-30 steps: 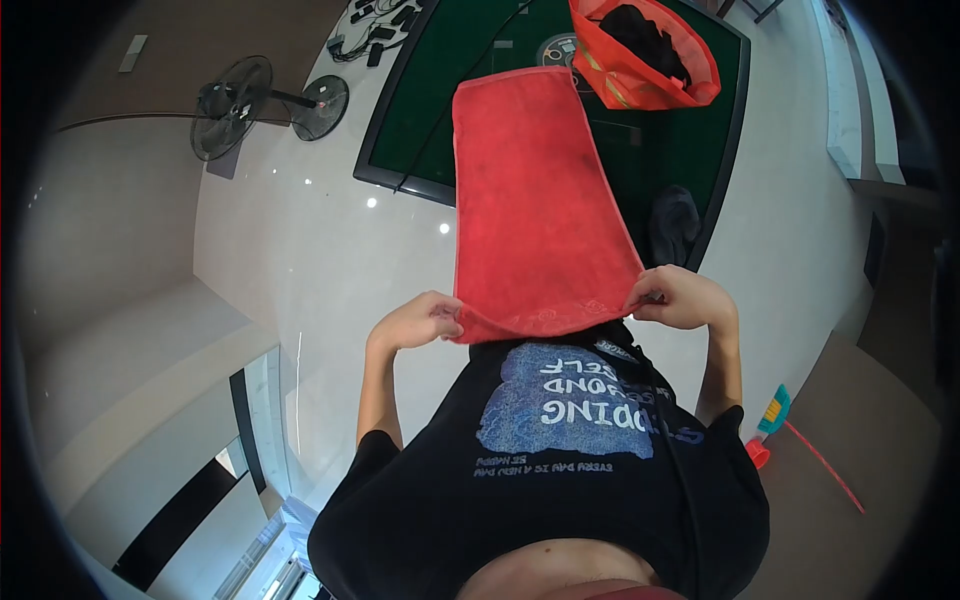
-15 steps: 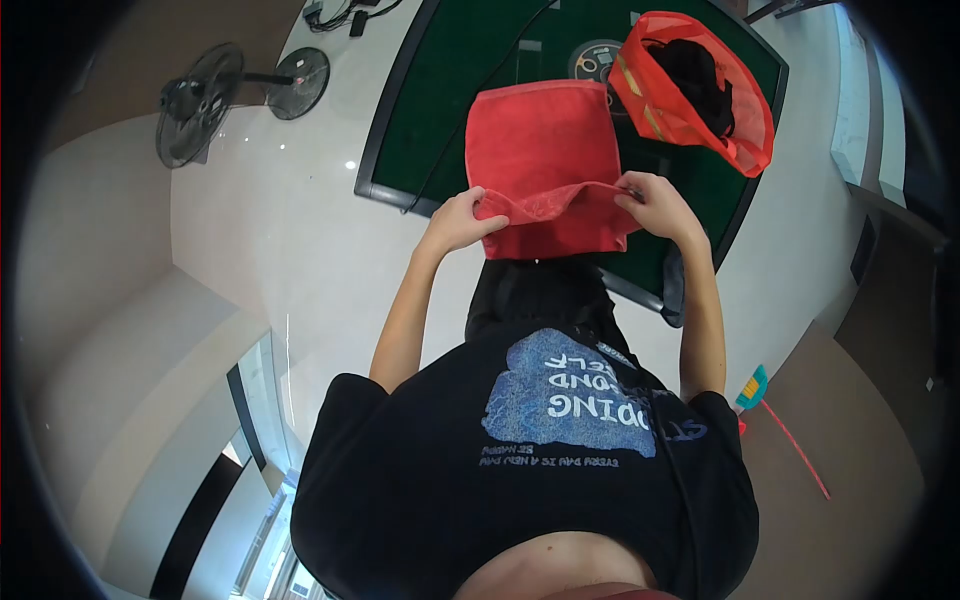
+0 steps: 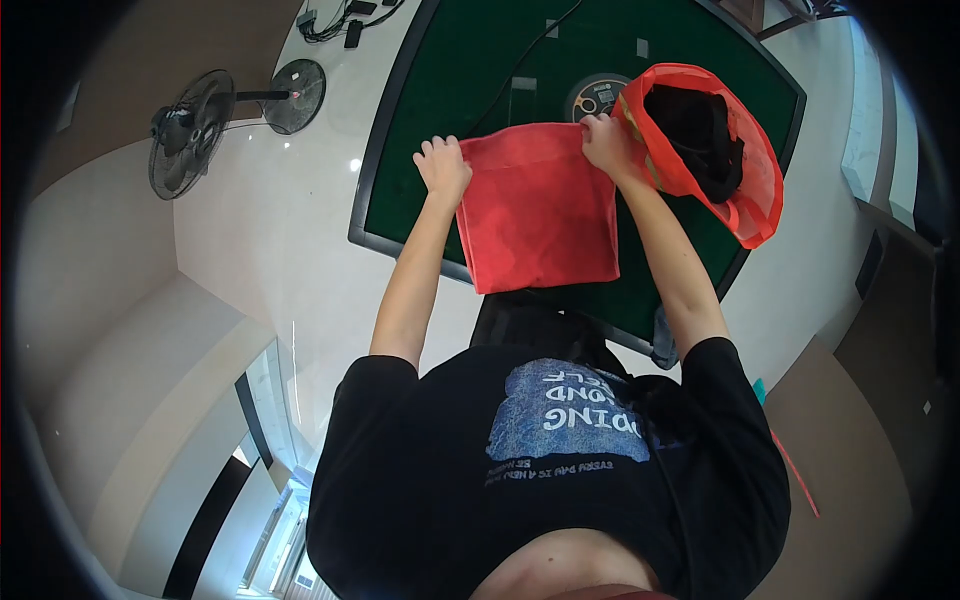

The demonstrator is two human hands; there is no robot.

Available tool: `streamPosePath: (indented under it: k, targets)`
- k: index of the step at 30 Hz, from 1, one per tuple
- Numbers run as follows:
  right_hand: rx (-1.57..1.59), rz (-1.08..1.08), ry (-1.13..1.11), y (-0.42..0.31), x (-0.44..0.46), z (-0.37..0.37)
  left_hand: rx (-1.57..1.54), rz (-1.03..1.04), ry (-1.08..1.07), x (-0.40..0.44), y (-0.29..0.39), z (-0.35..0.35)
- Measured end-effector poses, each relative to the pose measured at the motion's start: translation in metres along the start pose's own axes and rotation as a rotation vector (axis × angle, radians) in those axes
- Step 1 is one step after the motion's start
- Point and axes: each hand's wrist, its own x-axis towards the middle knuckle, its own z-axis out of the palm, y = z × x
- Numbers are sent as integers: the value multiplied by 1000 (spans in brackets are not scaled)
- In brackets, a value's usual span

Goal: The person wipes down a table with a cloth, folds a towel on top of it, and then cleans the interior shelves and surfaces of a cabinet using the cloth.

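Observation:
A red towel (image 3: 540,215), folded into a rough square, lies flat over the near edge of the green-topped table. My left hand (image 3: 443,168) is closed at its far left corner, fingers curled with the cloth's edge under the thumb side. At the far right corner my right hand (image 3: 608,148) pinches the towel's edge. The fingertips of both hands are partly hidden. Just right of my right hand stands an open red bag (image 3: 765,190) with black cloth (image 3: 690,130) inside.
The green table (image 3: 420,200) has a dark raised rim and a round dial-like disc (image 3: 597,95). A black cable (image 3: 510,75) runs across it. On the floor at left lies a fan (image 3: 195,130); cords and adapters (image 3: 350,20) are behind it.
Both hands have moved from the towel's near part to its far corners. The flap they held up now lies flat over the far side. The view has shifted slightly.

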Motion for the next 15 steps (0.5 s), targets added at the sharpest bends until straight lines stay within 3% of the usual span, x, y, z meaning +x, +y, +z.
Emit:
streamPosePath:
  k: [2, 3, 6, 8, 11, 13, 14, 15]
  targets:
    - [-213, -83, 38, 0, -5, 11, 98, 182, 144, 10, -3, 12]
    - [-201, -69, -38, 2, -4, 10, -13, 378, 80, 19, -9, 13]
    - [-188, 17, -140, -1, -6, 6, -55, 517, 51, 21, -9, 18]
    - [-231, 0, -162, -3, -13, 3, -24, 446, -12, 17, -6, 18]
    - [-242, -61, -153, -19, -42, -15, -56, 535, 50, 5, -2, 10]
    - [-194, -125, -201, -38, -73, -44, -73, 700, -18, 0, -3, 4]
    - [-124, -226, -45, -39, -99, -50, 17, 622, -204, -5, 1, -2]
    - [-95, -230, -111, -50, -122, -71, -11, 607, -235, -14, -1, -10]
